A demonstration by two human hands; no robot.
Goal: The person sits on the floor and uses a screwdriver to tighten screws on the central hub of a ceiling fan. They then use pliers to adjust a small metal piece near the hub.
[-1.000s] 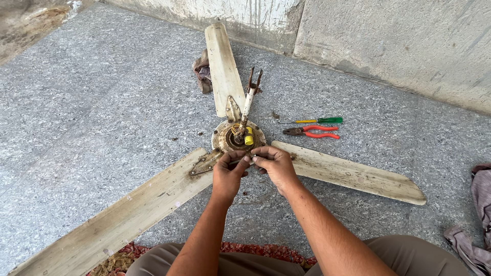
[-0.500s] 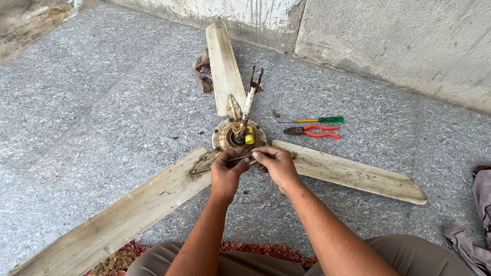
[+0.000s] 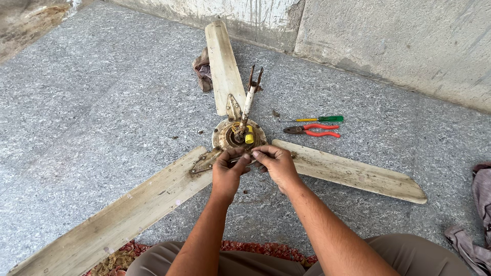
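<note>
Dusty cream three-blade ceiling fan [image 3: 240, 137] on floor; left hand [image 3: 228, 171] and right hand [image 3: 276, 163] pinch thin tool [image 3: 239, 160] at hub rim; slip could nick fingers.

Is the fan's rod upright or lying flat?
Upright, slightly tilted. The rod rises from the motor hub, which lies flat on the floor with three blades spread.

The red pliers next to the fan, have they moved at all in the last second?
No. The red pliers lie just below the green screwdriver, right of the fan hub, as before; the tiny shift in the picture matches the whole scene.
</note>
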